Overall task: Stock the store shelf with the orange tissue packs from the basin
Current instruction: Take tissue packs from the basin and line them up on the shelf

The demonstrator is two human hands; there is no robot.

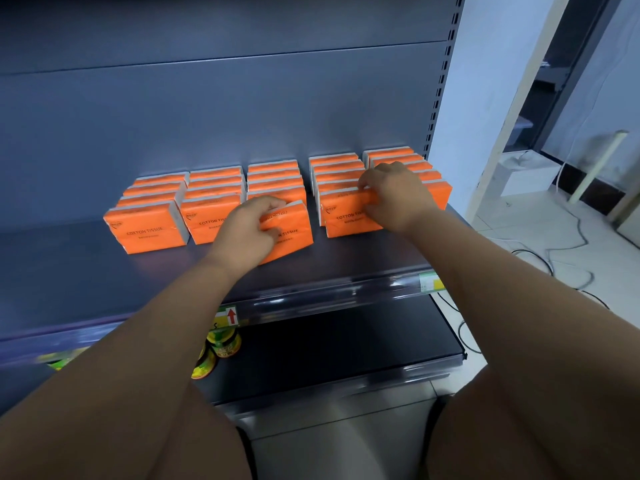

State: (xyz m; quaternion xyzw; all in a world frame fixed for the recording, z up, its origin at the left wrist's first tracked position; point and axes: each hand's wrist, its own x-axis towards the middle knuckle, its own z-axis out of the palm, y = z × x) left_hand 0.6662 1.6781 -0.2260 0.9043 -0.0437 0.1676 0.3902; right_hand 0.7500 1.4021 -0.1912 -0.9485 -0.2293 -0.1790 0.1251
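Several rows of orange tissue packs stand upright on the dark grey shelf (86,271), running from front to back. My left hand (247,228) grips the front pack of the middle row (294,230), which leans a little out of line. My right hand (394,195) grips the front pack of the fourth row (343,216), thumb on its top edge. The leftmost row's front pack (145,230) and the second row's front pack (204,220) stand free. A fifth row (426,171) sits at the far right, partly hidden by my right hand. The basin is out of view.
A lower shelf (346,348) holds yellow-green jars (225,344) under my left forearm. The shelf's front rail (311,299) carries price tags. To the right are the slotted upright (440,84), white floor tiles with cables (554,258) and a white box (526,174).
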